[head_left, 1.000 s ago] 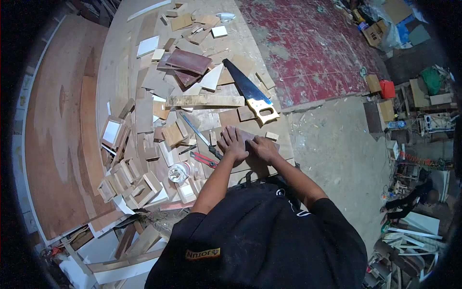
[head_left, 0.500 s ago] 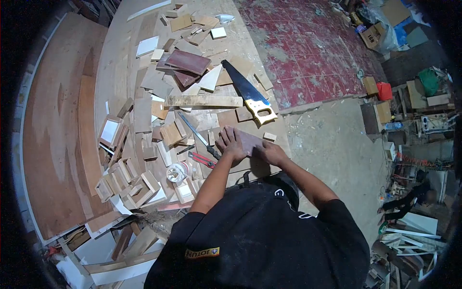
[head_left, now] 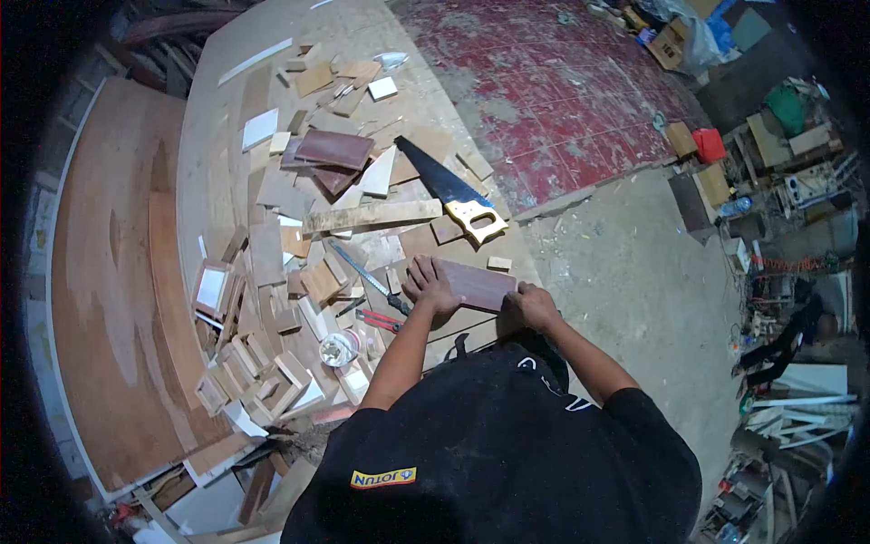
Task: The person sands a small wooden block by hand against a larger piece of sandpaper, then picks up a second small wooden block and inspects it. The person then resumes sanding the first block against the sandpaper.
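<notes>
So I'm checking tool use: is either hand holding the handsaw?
No: both hands rest on a brown board; the handsaw lies apart.

Scrap-strewn plywood workbench (head_left: 208, 136), handsaw (head_left: 449, 192)

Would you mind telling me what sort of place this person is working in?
Most likely a carpentry workshop: a handsaw lies on a worktable strewn with wood offcuts, and both hands rest on a reddish-brown board.
</notes>
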Demonstrator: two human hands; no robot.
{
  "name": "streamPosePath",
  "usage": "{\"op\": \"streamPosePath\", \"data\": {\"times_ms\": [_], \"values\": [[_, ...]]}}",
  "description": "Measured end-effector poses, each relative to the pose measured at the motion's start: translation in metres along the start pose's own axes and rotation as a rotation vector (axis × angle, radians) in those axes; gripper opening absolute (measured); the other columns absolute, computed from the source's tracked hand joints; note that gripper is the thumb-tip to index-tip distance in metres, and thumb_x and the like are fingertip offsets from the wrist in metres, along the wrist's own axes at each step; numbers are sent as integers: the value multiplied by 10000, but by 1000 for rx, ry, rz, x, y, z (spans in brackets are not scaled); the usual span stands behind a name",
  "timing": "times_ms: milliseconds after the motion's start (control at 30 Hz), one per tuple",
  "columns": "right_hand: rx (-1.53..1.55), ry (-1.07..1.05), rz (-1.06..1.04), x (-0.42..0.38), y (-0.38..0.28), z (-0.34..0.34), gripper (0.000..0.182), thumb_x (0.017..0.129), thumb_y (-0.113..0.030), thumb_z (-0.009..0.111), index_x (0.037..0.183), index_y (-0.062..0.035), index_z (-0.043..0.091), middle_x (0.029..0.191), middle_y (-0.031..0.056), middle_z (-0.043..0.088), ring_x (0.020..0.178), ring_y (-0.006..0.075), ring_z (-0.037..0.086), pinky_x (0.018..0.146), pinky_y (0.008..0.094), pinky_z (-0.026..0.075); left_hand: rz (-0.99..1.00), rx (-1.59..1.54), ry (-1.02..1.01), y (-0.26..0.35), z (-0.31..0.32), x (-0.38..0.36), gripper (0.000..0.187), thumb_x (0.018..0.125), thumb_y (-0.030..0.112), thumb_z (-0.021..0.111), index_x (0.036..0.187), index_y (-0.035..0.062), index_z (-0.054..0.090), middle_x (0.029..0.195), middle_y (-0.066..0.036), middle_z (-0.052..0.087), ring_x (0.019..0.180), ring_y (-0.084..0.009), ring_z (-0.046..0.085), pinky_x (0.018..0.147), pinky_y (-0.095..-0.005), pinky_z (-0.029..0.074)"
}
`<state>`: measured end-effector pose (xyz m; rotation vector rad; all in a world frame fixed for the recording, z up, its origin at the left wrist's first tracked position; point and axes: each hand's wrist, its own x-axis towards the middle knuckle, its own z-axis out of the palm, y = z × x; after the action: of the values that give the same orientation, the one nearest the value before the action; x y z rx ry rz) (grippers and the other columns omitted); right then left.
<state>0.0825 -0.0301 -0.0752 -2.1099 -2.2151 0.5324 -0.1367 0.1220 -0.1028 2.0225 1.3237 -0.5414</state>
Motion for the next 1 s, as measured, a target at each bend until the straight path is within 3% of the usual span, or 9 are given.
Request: {"op": "streamPosePath", "data": {"times_ms": [133, 200, 467, 533, 600, 667, 800, 867, 1000], "values": [[140, 85, 249, -23, -3, -2, 299, 844, -167, 599, 1130, -101, 656, 1001, 178, 585, 917, 352, 623, 800, 435, 528, 18, 14, 3, -5, 10, 5, 1285, 740, 583, 699, 1492, -13, -156, 1515, -329, -247, 1377, -544, -244, 1066, -712, -74], [404, 288, 420, -32, -12, -1, 295, 863, -165, 602, 1143, -86, 648, 994, 200, 578, 921, 388, 610, 826, 452, 513, -4, 12, -25, 0, 3, 3, 1300, 738, 587, 702, 1486, -13, -175, 1512, -329, -257, 1375, -528, -267, 1079, -689, -83], [481, 439, 449, -40, 1, 38, 337, 890, -169, 585, 1204, -47, 576, 1020, 240, 595, 946, 435, 602, 830, 482, 499, -60, 65, 29, 5, 7, 2, 1340, 706, 616, 727, 1494, 21, -180, 1513, -328, -259, 1390, -517, -248, 1075, -691, -52], [484, 461, 453, -39, -1, 35, 343, 903, -176, 577, 1217, -42, 552, 1033, 255, 613, 951, 451, 607, 830, 486, 499, 22, 142, 139, 5, 6, -1, 1308, 666, 621, 745, 1514, 18, -48, 1531, -351, -120, 1412, -531, -139, 1091, -685, -2], [687, 337, 643, -37, -2, 29, 326, 928, -193, 558, 1217, -45, 524, 1039, 276, 644, 962, 486, 609, 840, 500, 496, 65, 187, 196, -2, 7, 5, 1297, 646, 623, 754, 1525, 17, 19, 1541, -362, -51, 1423, -537, -85, 1099, -682, 24], [711, 351, 673, -37, -1, 31, 316, 935, -199, 554, 1208, -45, 521, 1033, 277, 651, 971, 489, 610, 842, 504, 495, 403, 227, 272, -20, 20, 25, 1274, 588, 583, 801, 1517, 18, 138, 1516, -388, 98, 1426, -539, 32, 1131, -638, 68], [770, 418, 696, -35, 0, 35, 317, 932, -199, 560, 1222, -84, 505, 982, 243, 677, 923, 437, 658, 808, 470, 517, 334, 399, 177, -6, 3, 13, 1250, 534, 530, 846, 1495, 20, 229, 1515, -363, 168, 1434, -506, 104, 1148, -609, 97], [838, 415, 696, -34, 2, 41, 317, 928, -191, 562, 1222, -85, 505, 983, 240, 676, 917, 424, 664, 808, 456, 521, 374, 440, 325, -14, 15, 27, 1165, 503, 496, 872, 1429, 26, 343, 1468, -295, 320, 1392, -451, 271, 1132, -630, 144], [914, 452, 704, -32, 3, 51, 373, 881, -140, 588, 1241, -91, 507, 1061, 276, 648, 1010, 452, 622, 867, 469, 501, 351, 391, 212, 8, -7, 3, 1068, 488, 501, 870, 1344, 37, 431, 1353, -208, 469, 1282, -391, 426, 1101, -629, 218]]}}
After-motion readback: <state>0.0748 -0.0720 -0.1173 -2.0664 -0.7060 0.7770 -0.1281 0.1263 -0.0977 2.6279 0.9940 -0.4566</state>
